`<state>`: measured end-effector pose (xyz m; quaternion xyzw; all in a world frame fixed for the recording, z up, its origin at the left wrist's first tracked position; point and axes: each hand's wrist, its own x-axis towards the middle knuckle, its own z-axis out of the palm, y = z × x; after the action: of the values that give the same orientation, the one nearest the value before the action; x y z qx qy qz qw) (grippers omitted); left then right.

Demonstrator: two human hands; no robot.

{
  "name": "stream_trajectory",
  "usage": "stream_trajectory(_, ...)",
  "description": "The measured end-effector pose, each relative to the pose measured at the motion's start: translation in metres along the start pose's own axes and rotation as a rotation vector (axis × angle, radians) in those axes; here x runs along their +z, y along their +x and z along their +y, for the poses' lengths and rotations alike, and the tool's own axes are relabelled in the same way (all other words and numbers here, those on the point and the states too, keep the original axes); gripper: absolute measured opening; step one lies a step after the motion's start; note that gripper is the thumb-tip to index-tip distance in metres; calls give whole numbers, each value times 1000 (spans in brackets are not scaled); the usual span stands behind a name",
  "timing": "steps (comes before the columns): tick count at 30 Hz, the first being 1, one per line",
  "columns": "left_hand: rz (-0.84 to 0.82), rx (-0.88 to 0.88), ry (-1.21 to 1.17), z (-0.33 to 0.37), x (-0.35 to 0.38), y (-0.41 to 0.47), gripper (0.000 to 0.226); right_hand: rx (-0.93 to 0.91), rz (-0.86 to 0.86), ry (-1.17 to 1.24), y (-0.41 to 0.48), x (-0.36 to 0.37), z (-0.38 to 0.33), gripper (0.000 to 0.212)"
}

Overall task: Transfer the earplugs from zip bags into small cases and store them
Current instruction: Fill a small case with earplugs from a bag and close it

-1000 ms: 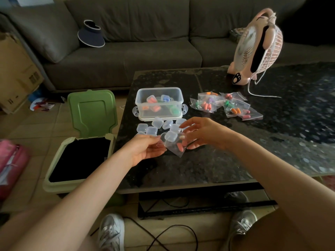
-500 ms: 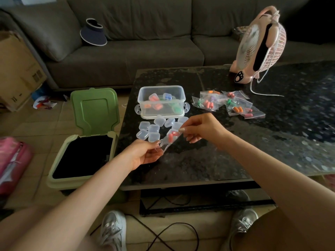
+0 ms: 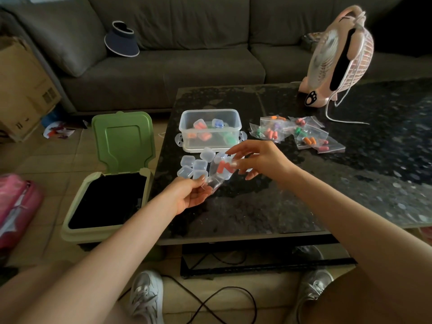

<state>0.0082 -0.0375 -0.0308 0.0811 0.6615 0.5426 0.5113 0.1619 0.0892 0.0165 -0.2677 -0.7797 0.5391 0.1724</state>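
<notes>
So roughly midway, by the look of it. On the dark speckled coffee table (image 3: pixel 304 195) everything is laid out, and a green-lidded bin (image 3: pixel 93 233) is parked open on the floor to the left, presumably for the empties. At the far left of the table a clear storage box (image 3: pixel 184 134) is sat with its lid off, and a handful of filled cases (image 3: pixel 199 124) can be seen inside (orange, blue and green stuff showing through), so that part's been done a few times already. To the right of the box, a pile of zip bags (image 3: pixel 304 136) with coloured earplugs in them is left to get through, several at least, exact count can't be made out. Just near of the box a cluster of empty small cases (image 3: pixel 198 164) is waiting. Above those, one zip bag (image 3: pixel 216 181) is held up off the table between both hands: its lower corner is pinched by the left hand (image 3: pixel 187 195), its upper end is pinched by the right hand (image 3: pixel 259 160), the two hands close together with the bag stretched between. The orange-red earplugs (image 3: pixel 222 167) are inside that bag, not yet tipped out. Whether the seal is open can't be told.
</notes>
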Motion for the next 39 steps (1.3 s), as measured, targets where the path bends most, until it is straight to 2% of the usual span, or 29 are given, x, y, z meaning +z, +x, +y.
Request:
stream_trajectory(8,14,-39,26,-1,0,2,20,-114,98,-172,1,9,0,9)
stream_trajectory(12,13,-33,53,-2,1,1,23,-138,103,-162,3,10,-1,7)
stream_trajectory(16,20,-25,51,-1,0,1,22,-120,44,-283,7,8,1,23)
stream_trajectory(18,30,-5,78,-1,1,1,22,-149,29,-332,5,10,1,22)
stream_trajectory(21,29,18,100,-2,4,-1,22,-218,26,-349,2,15,-1,10)
stream_trajectory(23,33,26,107,-2,5,-2,22,-253,53,-369,2,16,-2,10)
stream_trajectory(28,30,35,154,0,7,-3,23,-324,214,-296,4,19,-1,8)
stream_trajectory(31,19,24,143,-1,7,-2,23,-372,172,-242,2,21,-6,7)
stream_trajectory(33,20,10,106,-1,5,-1,21,-341,93,-254,2,18,-9,22)
stream_trajectory(35,21,-2,79,-2,3,0,20,-277,43,-370,5,11,-6,32)
stream_trajectory(39,29,3,60,-2,1,2,17,-144,-4,-524,8,0,5,28)
